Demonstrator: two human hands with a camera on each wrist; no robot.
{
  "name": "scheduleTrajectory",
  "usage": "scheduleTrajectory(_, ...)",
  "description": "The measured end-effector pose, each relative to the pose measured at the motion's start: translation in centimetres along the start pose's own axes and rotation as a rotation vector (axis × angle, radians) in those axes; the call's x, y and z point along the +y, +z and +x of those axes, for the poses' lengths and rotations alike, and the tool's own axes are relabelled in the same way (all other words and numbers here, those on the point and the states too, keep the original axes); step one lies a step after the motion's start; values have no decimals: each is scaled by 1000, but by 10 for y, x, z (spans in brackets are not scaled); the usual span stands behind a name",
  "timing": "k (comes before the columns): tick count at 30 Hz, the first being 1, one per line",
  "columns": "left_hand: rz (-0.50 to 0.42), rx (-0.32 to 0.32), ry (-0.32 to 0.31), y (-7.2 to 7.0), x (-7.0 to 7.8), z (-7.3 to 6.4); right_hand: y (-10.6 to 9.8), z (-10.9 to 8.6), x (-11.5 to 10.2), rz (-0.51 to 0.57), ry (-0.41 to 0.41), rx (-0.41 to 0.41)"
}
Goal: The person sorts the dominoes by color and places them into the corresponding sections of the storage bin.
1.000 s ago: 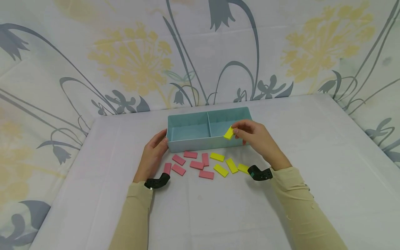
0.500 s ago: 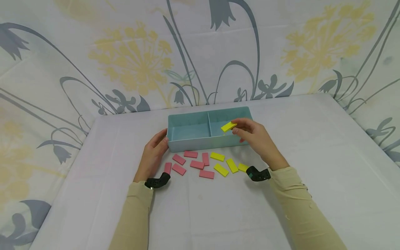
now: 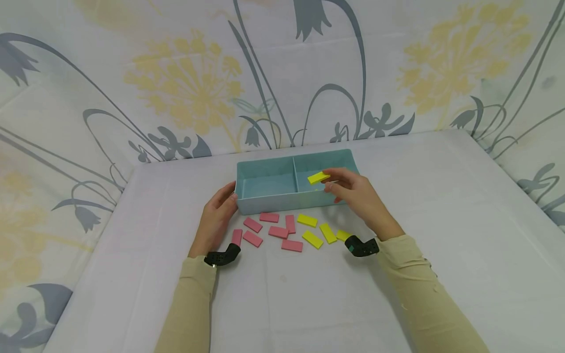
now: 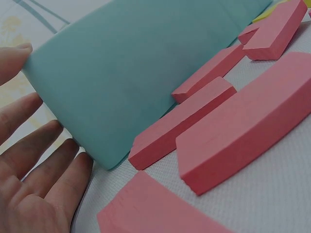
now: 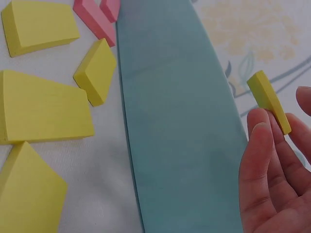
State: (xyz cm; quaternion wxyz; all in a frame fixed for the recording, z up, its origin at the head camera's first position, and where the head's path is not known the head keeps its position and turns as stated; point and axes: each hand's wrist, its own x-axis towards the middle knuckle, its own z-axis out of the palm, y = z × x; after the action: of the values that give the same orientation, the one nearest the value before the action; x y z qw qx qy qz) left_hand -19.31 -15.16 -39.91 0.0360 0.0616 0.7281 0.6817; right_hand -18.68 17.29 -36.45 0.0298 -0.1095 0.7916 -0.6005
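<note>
The left hand (image 3: 216, 215) is resting at the left end of a pale blue tray (image 3: 282, 202), its fingers lying mostly straight against that end and gripping nothing, as the left wrist view is showing. The right hand (image 3: 359, 196) is pinching a yellow block (image 3: 319, 177) between thumb and fingers – the block is sticking out past the fingertips, slightly tilted, above the tray's right compartment. A thin divider (image 3: 295, 175) is splitting the tray into two compartments; a tiny speck of yellow is showing just over the front rim of the right one, too small for telling what it is. In front of the tray, loose blocks are lying on the white-covered desk (image 3: 282, 294): seven pink blocks (image 3: 292, 246) are spreading over the left and middle, and four yellow blocks (image 3: 312, 239) are grouping to their right. The rightmost of these is partly hiding behind the black device (image 3: 362, 246) on the right wrist, while a pink one is lying just beside the matching device on the left. Beige sleeves (image 3: 187, 304) are covering both forearms – and a flower-printed cloth (image 3: 190, 88) is hanging behind the desk.
</note>
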Motion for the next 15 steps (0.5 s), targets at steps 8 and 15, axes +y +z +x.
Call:
scheduleTrajectory(8,-8,-4,-7,1,1,-1,3,0,-2,18,-4,-8)
scheduleTrajectory(15,-11,-8,-7,0,1,0,4,0,-2,25,0,-11)
